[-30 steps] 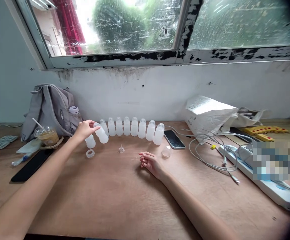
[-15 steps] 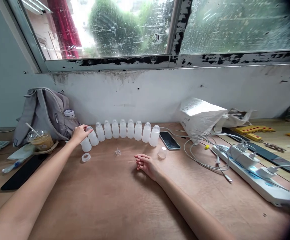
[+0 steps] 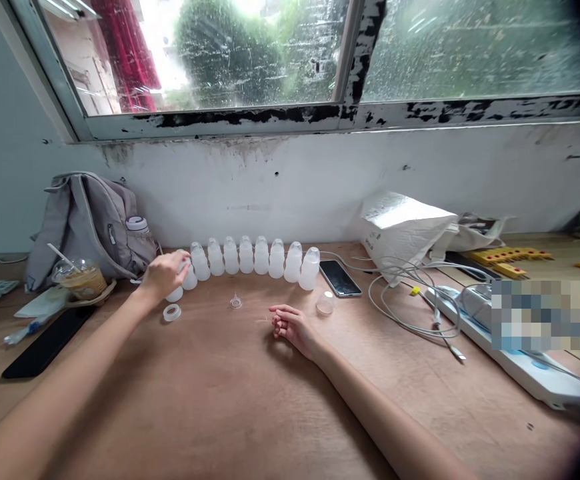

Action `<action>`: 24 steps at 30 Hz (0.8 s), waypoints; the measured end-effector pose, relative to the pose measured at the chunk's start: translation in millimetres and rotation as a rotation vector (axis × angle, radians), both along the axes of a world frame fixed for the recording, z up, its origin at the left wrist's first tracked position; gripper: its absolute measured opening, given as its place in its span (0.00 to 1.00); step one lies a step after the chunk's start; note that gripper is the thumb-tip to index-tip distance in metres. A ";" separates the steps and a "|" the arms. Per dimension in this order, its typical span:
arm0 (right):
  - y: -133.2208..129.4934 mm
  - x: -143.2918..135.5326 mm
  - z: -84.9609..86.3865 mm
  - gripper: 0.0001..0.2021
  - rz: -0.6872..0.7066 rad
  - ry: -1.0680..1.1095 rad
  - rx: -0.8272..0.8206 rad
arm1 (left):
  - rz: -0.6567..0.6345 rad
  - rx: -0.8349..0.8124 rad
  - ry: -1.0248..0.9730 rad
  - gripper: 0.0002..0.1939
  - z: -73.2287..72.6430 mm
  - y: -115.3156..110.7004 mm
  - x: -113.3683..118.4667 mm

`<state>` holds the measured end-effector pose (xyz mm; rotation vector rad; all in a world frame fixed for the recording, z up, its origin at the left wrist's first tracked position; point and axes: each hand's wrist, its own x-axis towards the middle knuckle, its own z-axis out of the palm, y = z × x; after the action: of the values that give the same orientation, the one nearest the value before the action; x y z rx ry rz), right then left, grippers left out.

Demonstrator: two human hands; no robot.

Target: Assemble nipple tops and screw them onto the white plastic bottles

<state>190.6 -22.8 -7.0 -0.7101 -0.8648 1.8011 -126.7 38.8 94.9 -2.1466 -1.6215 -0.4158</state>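
Note:
Several translucent white bottles with clear caps stand in a curved row, one of them a capped bottle [image 3: 245, 257] mid-row. My left hand [image 3: 166, 273] is at the row's left end, its fingertips touching the top of a bottle [image 3: 189, 276]. It partly covers an uncapped-looking bottle [image 3: 175, 293] whose top is hidden. A white ring [image 3: 172, 313] lies just in front. Near the middle lies a small clear nipple-shaped piece [image 3: 235, 302]. My right hand [image 3: 290, 327] rests palm sideways on the table, fingers loosely curled, nothing visible in it. A clear cap [image 3: 325, 304] stands to its right.
A phone [image 3: 341, 278], looped white cables [image 3: 410, 320] and a power strip [image 3: 535, 373] are on the right, below a white bag [image 3: 400, 230]. On the left are a grey backpack [image 3: 87, 223], an iced drink [image 3: 81, 280] and a black flat case [image 3: 47, 343].
My left hand has shifted slightly right and turned, covering more of the leftmost bottles. My right hand has stayed in place. The view has tilted slightly.

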 end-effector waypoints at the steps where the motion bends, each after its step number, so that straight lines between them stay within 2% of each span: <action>1: -0.1 -0.3 0.5 0.08 -0.001 -0.002 -0.003 | -0.039 -0.063 0.048 0.16 -5.5 -8.9 0.5; 3: -0.4 -0.7 1.2 0.07 -0.003 -0.005 -0.008 | -0.057 -0.141 0.091 0.14 -20.4 -26.0 -1.2; 6: -0.7 -1.1 1.8 0.08 -0.004 -0.010 -0.012 | -0.017 -0.195 0.113 0.12 -45.3 -44.8 -10.3; 10: -1.1 -1.4 2.0 0.09 -0.007 -0.019 -0.010 | 0.002 -0.214 0.095 0.14 -64.7 -51.7 -23.4; 14: -1.8 -1.7 3.0 0.09 -0.015 -0.027 -0.004 | -0.109 -0.201 0.052 0.12 -64.9 -47.1 -15.5; 19: -2.4 -1.6 4.3 0.09 -0.010 -0.033 -0.001 | -0.341 -0.161 0.018 0.12 -58.2 -35.2 25.2; 22: -2.3 -1.3 4.2 0.09 -0.007 -0.037 0.002 | -0.565 -0.113 -0.007 0.13 -59.3 -25.0 49.7; 24: -2.3 -1.0 3.8 0.08 -0.004 -0.042 0.006 | -0.652 -0.088 -0.039 0.13 -61.9 -19.3 61.2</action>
<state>189.6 -25.1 -3.3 -0.7478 -0.8953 1.7848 -65.5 19.5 33.0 -2.7190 -0.9281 -0.5824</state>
